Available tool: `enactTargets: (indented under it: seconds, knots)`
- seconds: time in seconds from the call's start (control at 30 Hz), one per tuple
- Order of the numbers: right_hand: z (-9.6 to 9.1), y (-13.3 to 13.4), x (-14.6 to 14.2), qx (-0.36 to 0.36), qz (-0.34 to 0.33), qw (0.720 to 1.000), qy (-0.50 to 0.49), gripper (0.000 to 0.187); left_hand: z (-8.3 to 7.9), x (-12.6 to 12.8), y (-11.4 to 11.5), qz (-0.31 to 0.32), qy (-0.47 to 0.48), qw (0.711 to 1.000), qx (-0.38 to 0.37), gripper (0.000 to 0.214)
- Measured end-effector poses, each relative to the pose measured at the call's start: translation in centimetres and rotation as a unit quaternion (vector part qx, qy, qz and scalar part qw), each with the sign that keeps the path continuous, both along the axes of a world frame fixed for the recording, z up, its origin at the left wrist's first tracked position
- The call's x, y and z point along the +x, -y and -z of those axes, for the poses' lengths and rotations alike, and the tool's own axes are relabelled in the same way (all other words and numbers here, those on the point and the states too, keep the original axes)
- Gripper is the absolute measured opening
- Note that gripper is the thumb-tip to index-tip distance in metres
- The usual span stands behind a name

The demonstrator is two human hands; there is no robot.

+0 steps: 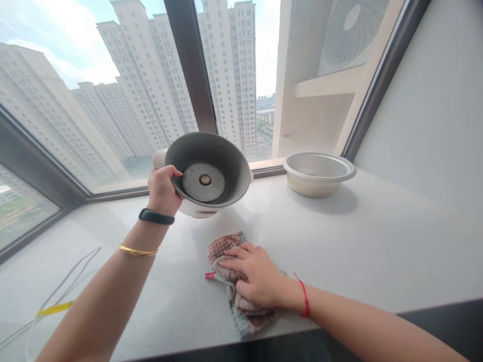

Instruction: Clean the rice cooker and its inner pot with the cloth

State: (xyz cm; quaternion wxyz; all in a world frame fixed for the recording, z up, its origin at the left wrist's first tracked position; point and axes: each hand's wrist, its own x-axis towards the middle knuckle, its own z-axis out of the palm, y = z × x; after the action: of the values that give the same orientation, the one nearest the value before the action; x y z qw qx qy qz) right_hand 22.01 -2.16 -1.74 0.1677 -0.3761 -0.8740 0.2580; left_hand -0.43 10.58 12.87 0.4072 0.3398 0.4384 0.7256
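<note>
Two things occupy your hands: the cooker housing [236, 173], its mouth tipped towards you just off the view's centre towards 9 o'clock, and the cloth [226, 246] on the counter [396, 241] at 6 o'clock. Your left hand [164, 191] is closed on the housing's wall at its own 8 o'clock, thumb over the rim. Your right hand [258, 276] lies palm-down on the cloth, fingers loosely extended; whether they pinch a fold, you cannot tell. The housing looks stiff and moderately heavy, perhaps weighted by the metal plate [194, 188] inside; its smooth wall may slip one-handed, so the rim at its 9 and 3 o'clock seems the steadiest hold. The cloth looks soft, light and easy to bunch anywhere. Hidden from you are the left fingers behind the wall, the housing's underside, and any contact it makes with the counter. Your palm covers the cloth's middle. At 8 o'clock, the cable [71, 274] runs out of view.
</note>
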Motion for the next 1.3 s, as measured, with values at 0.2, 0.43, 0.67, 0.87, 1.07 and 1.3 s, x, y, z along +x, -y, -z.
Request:
enactTargets:
  seconds: [0.2, 0.43, 0.67, 0.87, 1.07, 1.3]
  knots:
    - [0.1, -0.1, 0.1, 0.002, -0.005, 1.0, 0.013, 0.062, -0.2, -0.4, 3.5, -0.032, -0.019, 0.999, 0.019, 0.034]
    - [-0.1, -0.1, 0.1, 0.0, -0.018, 1.0, 0.025, 0.063, -0.5, -0.2, 4.8, -0.008, -0.065, 0.998, 0.02, 0.034]
    - [-0.2, -0.1, 0.2, -0.002, -0.018, 1.0, 0.02, 0.061, -0.7, 0.3, 5.2, 0.0, -0.09, 0.996, 0.015, 0.033]
    - [-0.1, -0.2, 0.2, 0.0, -0.017, 1.0, 0.01, 0.059, -1.0, 0.3, 5.3, 0.023, -0.102, 0.995, 0.01, 0.032]
    - [-0.3, 0.6, 0.2, 0.004, -0.011, 1.0, -0.004, 0.054, -0.9, 0.8, 5.2, 0.022, -0.123, 0.992, 0.005, 0.028]
    - [-2.9, 2.2, 3.7, -0.07, 0.066, 0.982, -0.164, 0.062, -0.7, 1.2, 5.5, 0.038, -0.141, 0.989, 0.02, 0.03]
